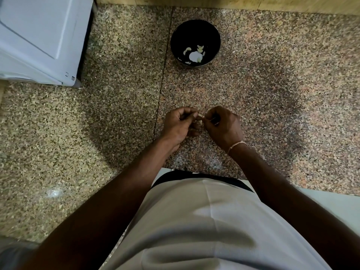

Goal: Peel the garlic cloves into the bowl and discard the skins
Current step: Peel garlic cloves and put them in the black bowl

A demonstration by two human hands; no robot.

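Pale grey cloth of the person's shirt (204, 221) is filling the near foreground, pressed up close to the edge of the speckled brown-and-tan granite countertop (116, 106). Both bare forearms are reaching forward over that edge, and the two hands are meeting just above the stone, a little way in from the front.

Between them a small pale garlic clove (200, 115) is showing, only a sliver of it visible. The left hand (180, 124) is curling its fingers inward, thumb and forefinger pinching the clove from the left. The right hand (222, 125) is pinching it from the other side, fingertips bunched tight against the clove; a thin pale string bracelet (236, 144) is sitting around that wrist. Whether skin is coming off is too small to tell.

Farther back on the counter, well apart from the hands, a round black bowl (211, 30) is standing upright. Inside it several peeled cream-coloured garlic cloves (200, 48) are lying around a bright white patch at the bottom.

Off to the far left a white boxy appliance (39, 36) is sitting on the counter, and a light wooden strip (214, 1) is running along the back edge.
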